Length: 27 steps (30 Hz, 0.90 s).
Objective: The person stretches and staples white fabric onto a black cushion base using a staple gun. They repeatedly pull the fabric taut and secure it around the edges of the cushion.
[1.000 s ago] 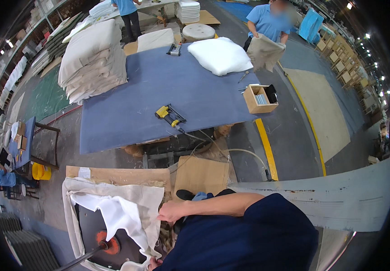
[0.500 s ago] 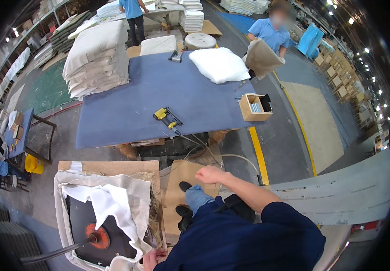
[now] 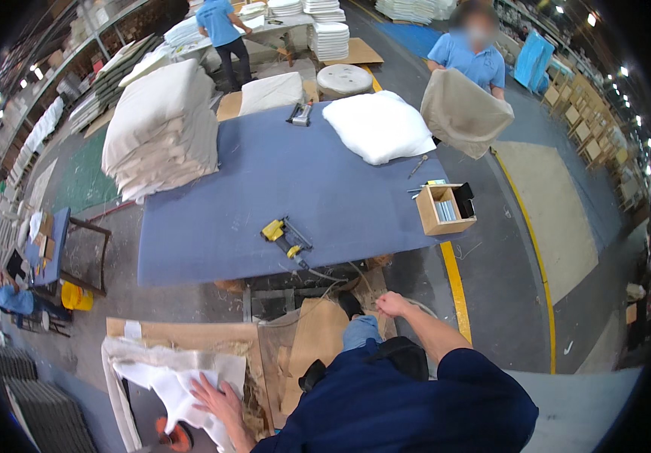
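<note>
White cloth point(image 3: 168, 386) lies over beige fabric point(image 3: 229, 368) and a dark panel point(image 3: 143, 411) at the lower left, with the left hand point(image 3: 220, 402) resting on it, fingers spread and gripping nothing. The right hand point(image 3: 393, 303) looks curled, near a pale hose point(image 3: 422, 306), though I cannot tell how tightly or whether it holds anything; beyond, a yellow-and-black nail gun point(image 3: 287, 239) lies on the blue tabletop point(image 3: 220, 200), left of a wooden box point(image 3: 432, 217).

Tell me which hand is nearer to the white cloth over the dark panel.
Left. The left hand is spread over the white cloth; the right hand is apart from it, rightward and farther forward.
</note>
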### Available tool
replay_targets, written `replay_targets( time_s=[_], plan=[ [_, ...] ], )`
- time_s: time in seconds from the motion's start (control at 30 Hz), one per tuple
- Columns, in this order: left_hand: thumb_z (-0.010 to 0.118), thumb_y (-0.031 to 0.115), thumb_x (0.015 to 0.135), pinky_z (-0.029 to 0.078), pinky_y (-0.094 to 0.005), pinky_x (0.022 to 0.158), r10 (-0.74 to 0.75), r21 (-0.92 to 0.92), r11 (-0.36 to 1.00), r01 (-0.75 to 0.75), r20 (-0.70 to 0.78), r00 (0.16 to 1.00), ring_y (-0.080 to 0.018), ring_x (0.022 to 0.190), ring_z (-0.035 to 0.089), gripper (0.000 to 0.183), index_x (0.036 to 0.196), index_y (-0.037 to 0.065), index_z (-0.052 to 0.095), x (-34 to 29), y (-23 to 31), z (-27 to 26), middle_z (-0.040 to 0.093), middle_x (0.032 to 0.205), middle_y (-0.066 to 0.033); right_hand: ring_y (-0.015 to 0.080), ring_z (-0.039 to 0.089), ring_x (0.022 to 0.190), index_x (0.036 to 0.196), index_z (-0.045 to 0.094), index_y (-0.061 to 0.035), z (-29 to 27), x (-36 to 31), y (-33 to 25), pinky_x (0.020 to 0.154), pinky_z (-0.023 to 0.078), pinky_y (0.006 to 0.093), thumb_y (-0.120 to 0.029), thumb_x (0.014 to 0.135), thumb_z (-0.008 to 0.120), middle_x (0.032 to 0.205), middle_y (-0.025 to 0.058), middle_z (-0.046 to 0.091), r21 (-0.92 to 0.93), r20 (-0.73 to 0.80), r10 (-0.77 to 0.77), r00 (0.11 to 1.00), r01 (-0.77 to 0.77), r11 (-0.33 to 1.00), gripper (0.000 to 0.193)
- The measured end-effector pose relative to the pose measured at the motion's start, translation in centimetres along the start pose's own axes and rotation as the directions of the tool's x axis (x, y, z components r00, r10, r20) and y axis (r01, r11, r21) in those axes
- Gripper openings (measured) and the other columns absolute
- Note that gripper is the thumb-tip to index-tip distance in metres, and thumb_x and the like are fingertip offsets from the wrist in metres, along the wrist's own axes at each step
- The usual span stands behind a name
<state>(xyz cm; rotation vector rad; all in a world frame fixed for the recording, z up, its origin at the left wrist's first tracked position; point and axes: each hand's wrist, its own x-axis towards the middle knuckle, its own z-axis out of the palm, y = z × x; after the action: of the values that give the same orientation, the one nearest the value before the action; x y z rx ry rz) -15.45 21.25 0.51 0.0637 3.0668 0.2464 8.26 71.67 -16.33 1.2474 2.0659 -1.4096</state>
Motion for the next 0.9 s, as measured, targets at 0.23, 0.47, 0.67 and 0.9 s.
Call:
replay_targets(
  time_s=[0.23, 0.47, 0.67, 0.9],
  plan=[
    [0.065, 0.028, 0.084, 0.012, -0.0681, 0.121, -0.176, 0.260, 0.949, 0.178, -0.031, 0.984, -0.0457, 0.156, 0.015, 0.082, 0.160, 0.022, 0.034, 0.7, 1.5, 3.8, 0.014, 0.173, -0.0132, 0.0185, 0.068, 0.064, 0.097, 0.073, -0.0016, -4.9, 2.9, 8.2, 0.061, 0.058, 0.0361, -0.029, 0.102, 0.052, 0.086, 0.0086, 0.074, 0.396, -0.053, 0.342, 0.938, -0.294, 0.870, 0.034],
    [0.079, 0.025, 0.072, 0.018, -0.0688, 0.121, -0.242, 0.399, 0.889, 0.226, -0.011, 0.970, -0.0410, 0.157, 0.014, 0.107, 0.163, 0.033, 0.025, 2.1, 2.1, 5.0, 0.004, 0.175, -0.0069, 0.0173, 0.068, 0.065, 0.099, 0.072, -0.0013, -6.4, 7.6, 12.7, 0.061, 0.058, 0.0348, -0.025, 0.101, 0.052, 0.088, 0.0082, 0.073, 0.268, -0.028, 0.250, 0.968, -0.234, 0.934, 0.031],
    [0.050, 0.060, 0.080, 0.029, -0.0651, 0.113, -0.144, 0.563, 0.804, 0.193, -0.131, 0.981, -0.0396, 0.147, 0.033, 0.090, 0.161, 0.026, 0.032, 2.0, 0.6, 6.6, 0.024, 0.168, -0.0110, 0.0145, 0.067, 0.064, 0.099, 0.071, -0.0008, -13.0, 9.1, 4.6, 0.057, 0.055, 0.0320, -0.026, 0.102, 0.053, 0.087, 0.0065, 0.073, 0.451, -0.021, 0.214, 0.977, -0.182, 0.874, 0.032],
    [0.025, 0.086, 0.089, 0.037, -0.0637, 0.107, 0.163, 0.720, 0.675, 0.162, -0.359, 0.919, -0.0396, 0.138, 0.048, 0.095, 0.159, 0.024, 0.040, 1.4, -1.9, 9.3, 0.039, 0.163, -0.0154, 0.0172, 0.068, 0.065, 0.098, 0.072, -0.0010, -15.0, 8.7, 4.1, 0.059, 0.056, 0.0338, -0.025, 0.099, 0.053, 0.084, 0.0072, 0.073, 0.386, -0.009, 0.254, 0.967, -0.231, 0.893, 0.031]
  ],
)
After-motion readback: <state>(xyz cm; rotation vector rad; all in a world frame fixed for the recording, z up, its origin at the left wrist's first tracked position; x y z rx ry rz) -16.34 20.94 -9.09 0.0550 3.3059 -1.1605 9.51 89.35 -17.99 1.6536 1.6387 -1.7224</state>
